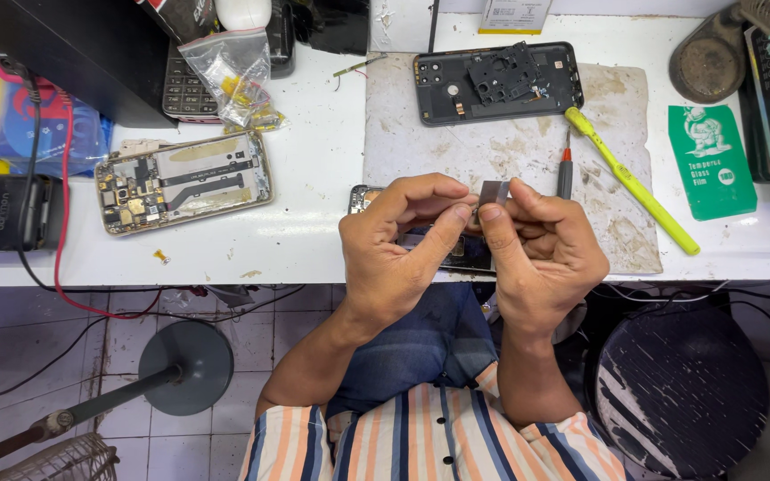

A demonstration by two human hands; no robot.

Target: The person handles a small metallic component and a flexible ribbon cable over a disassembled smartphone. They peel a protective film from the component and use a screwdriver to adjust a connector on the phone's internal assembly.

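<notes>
My left hand (398, 245) and my right hand (541, 249) meet at the front edge of a white workbench (314, 169). Between their thumbs and forefingers they pinch one small flat grey metal piece (492, 191). Under both hands lies an opened phone (363, 198), mostly hidden. A small red-handled screwdriver (565, 169) lies just beyond my right hand on a stained grey work mat (492, 147). A dark phone back cover (496, 82) with a black inner frame rests at the mat's far edge.
A second opened phone (184, 181) showing its circuit board lies at left. A yellow-green plastic tool (630, 178), a green packet (712, 160), a clear bag of small parts (235, 73), a keypad phone (184, 89) and red and black cables (62, 223) surround the mat. Below are a fan base (184, 367) and a stool (679, 387).
</notes>
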